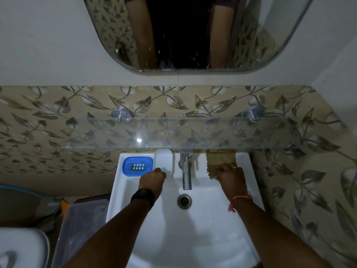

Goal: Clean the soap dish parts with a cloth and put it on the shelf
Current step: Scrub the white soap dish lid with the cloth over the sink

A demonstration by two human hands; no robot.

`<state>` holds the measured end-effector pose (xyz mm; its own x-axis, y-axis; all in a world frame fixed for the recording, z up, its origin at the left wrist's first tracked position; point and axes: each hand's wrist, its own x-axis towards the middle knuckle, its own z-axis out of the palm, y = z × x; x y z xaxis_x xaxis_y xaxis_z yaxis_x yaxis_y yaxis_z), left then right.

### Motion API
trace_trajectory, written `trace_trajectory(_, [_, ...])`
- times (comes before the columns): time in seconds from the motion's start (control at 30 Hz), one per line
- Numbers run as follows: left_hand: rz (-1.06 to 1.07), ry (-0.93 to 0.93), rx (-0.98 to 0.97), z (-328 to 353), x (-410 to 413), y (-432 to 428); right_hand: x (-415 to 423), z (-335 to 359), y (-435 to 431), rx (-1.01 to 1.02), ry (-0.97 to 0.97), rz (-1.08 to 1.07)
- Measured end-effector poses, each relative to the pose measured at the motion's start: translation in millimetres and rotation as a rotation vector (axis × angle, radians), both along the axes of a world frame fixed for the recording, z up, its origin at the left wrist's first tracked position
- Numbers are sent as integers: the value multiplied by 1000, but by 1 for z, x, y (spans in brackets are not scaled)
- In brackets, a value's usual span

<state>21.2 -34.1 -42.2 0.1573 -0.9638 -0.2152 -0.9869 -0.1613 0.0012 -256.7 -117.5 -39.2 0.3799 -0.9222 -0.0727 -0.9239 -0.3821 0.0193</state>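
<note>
A blue soap dish tray (137, 166) with drain holes lies on the back left ledge of the white sink (210, 229). Right beside it stands the white soap dish base (163, 159), and my left hand (153, 179) grips its near end. To the right of the tap, my right hand (230, 176) grips a tan cloth (220, 161) that lies on the sink's back right ledge. A glass shelf (183, 132) hangs on the wall just above the sink's back edge.
A chrome tap (185, 171) stands between my hands, with the drain (184, 201) below it. A mirror (193, 33) is mounted above the shelf. Left of the sink stand a clear plastic box (81, 225) and a white toilet cistern (21, 248).
</note>
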Motion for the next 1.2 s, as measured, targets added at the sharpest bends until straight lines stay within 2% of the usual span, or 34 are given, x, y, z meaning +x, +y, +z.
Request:
trace_trajectory(0.13, [-42, -9, -8, 0, 1, 5, -2, 4, 2, -4, -59, -9])
trace_trajectory(0.33, [-73, 38, -56, 7, 2, 19, -14, 10, 21, -35, -361, -126])
trace_trajectory(0.4, [-52, 67, -72, 12, 3, 27, -19, 11, 31, -41, -493, -171])
trace_trajectory(0.53, [-25, 89, -102, 24, 6, 43, -22, 14, 53, 34, -877, -296])
trace_trajectory(0.6, [-33, 92, -91, 31, 7, 54, -23, 14, 65, 51, -962, -361])
trace_trajectory(0.77, [0, 165, -89, 46, 9, 89, -29, 10, 101, 112, -992, -392])
trace_trajectory(1.0, [-147, 105, -27, 66, 22, 130, -27, 11, 138, 158, -1055, -377])
trace_trajectory(1.07, [-208, 60, 23, 75, 21, 137, -26, 12, 142, 153, -1064, -372])
trace_trajectory(1.2, [-389, -146, 117, 95, 18, 143, -26, 9, 154, 170, -1074, -363])
